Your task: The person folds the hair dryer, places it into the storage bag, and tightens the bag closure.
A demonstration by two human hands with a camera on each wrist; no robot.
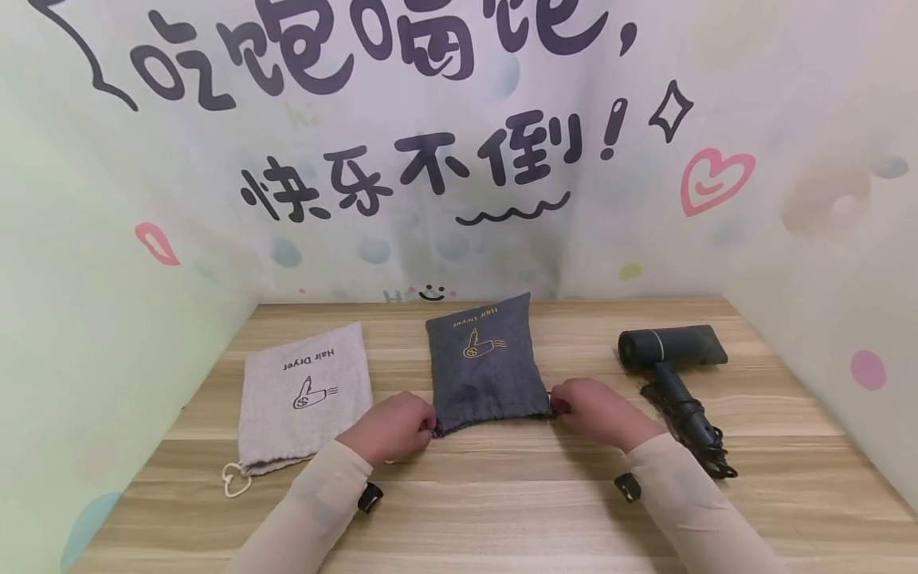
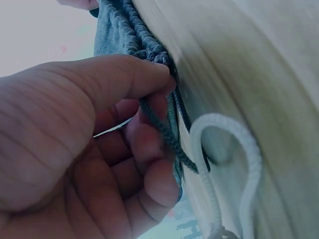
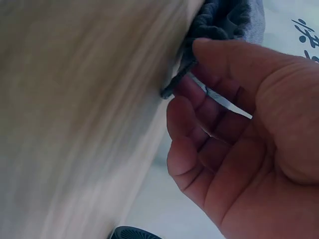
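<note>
A dark grey drawstring bag (image 1: 495,391) with a yellow "Hair Dryer" print lies on the table, its gathered mouth toward me. My left hand (image 1: 397,426) is at the mouth's left corner, thumb and forefinger pinching the dark drawstring (image 2: 172,142), whose loop hangs below the fingers. At the opposite corner, my right hand (image 1: 598,410) pinches the drawstring's other side (image 3: 174,83) between thumb and fingers. The mouth looks puckered between the hands. The bag's contents are hidden.
To the left lies a light drawstring bag (image 1: 308,422) with the same print and a white cord (image 1: 235,480). A black hair dryer (image 1: 674,347) rests on the right, its power cord (image 1: 706,458) bundled along the handle. Printed cloth walls (image 1: 502,263) border the wooden table (image 1: 502,510).
</note>
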